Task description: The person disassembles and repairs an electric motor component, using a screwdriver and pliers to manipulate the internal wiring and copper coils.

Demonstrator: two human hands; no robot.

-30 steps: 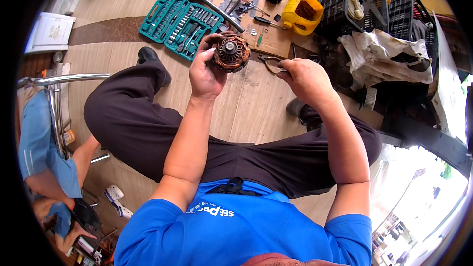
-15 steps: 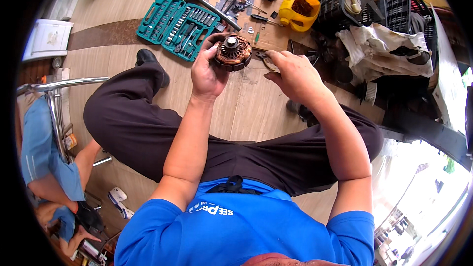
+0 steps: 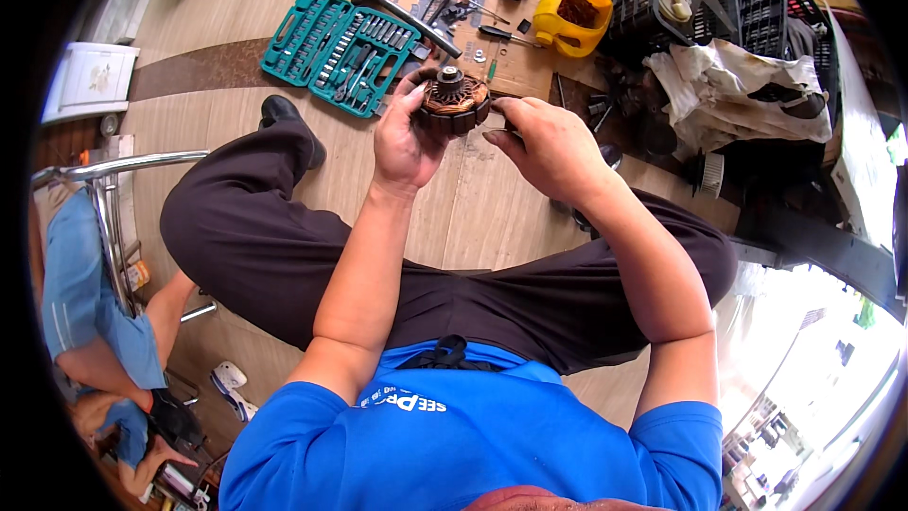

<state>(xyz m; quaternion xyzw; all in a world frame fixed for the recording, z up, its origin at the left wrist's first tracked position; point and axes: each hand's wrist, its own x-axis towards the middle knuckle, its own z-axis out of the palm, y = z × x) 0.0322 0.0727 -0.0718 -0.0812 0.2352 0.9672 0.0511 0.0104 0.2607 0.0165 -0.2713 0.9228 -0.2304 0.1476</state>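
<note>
Copper-wound part: up above the floor, in the left hand — shaft end pointing up
Left hand: fingers curled snug round its side, solid grip
Right hand: just beside the part, thumb and fingers bent close together — honestly can't tell if they've got hold of anything
Green socket case: lying open past the left hand
</note>
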